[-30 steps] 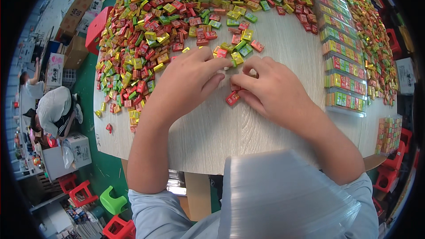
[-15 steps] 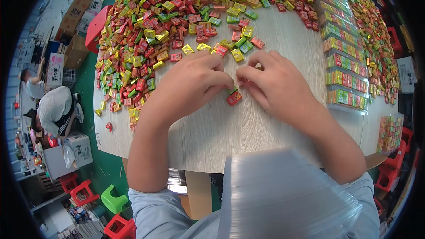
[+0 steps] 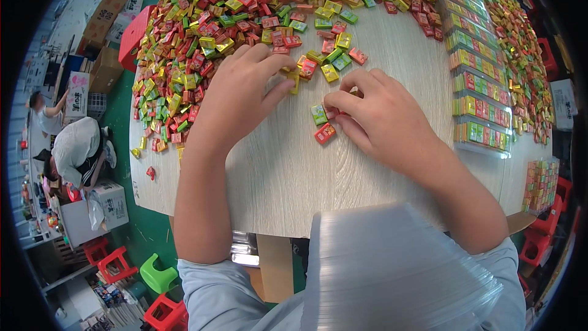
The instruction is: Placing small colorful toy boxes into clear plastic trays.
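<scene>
In from the surface's near edge lies a small shiny-wrapped red block, a shiny green block just past it. My right hand pinches a reddish piece, mostly hidden; I should squeeze softly, keeping sides even. My left hand is loosely spread by a shiny yellow block; I can't tell if they touch.

Pale wood grain runs across the table, and a heap of small packets swamps its far left! Filled clear trays line the right; a red packet lies nearer, beside a green-and-white one.
</scene>
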Motion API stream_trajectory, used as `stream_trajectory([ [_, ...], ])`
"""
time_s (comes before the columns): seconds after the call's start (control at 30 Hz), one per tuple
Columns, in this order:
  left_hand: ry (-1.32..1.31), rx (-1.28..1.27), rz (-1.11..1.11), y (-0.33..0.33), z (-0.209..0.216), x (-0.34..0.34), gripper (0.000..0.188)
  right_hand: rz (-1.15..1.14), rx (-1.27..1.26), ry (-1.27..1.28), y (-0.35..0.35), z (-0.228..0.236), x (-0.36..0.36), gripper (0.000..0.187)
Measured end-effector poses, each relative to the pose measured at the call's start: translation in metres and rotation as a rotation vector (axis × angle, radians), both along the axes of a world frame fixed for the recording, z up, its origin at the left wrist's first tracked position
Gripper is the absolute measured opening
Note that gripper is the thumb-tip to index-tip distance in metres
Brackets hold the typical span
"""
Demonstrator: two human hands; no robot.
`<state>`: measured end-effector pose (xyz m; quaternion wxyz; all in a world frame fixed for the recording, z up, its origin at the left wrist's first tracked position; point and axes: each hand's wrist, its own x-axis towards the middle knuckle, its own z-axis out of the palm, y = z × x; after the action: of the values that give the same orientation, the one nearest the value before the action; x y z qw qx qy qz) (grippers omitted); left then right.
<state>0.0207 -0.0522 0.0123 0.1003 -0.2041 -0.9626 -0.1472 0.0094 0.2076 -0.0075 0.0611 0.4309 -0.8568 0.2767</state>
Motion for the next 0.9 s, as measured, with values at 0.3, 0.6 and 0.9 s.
stream_trajectory([
  [0.3,-0.046,0.01,0.043,0.01,-0.001,-0.001,0.034,-0.004,0.021,-0.012,-0.001,0.002,0.0,0.021],
  [0.6,-0.071,-0.004,-0.012,0.002,0.004,0.005,0.023,-0.008,0.021,-0.025,0.0,0.001,0.0,0.022],
  [0.9,-0.171,-0.014,-0.083,-0.006,0.012,0.01,0.015,-0.005,0.023,-0.031,0.006,0.002,-0.006,0.022],
])
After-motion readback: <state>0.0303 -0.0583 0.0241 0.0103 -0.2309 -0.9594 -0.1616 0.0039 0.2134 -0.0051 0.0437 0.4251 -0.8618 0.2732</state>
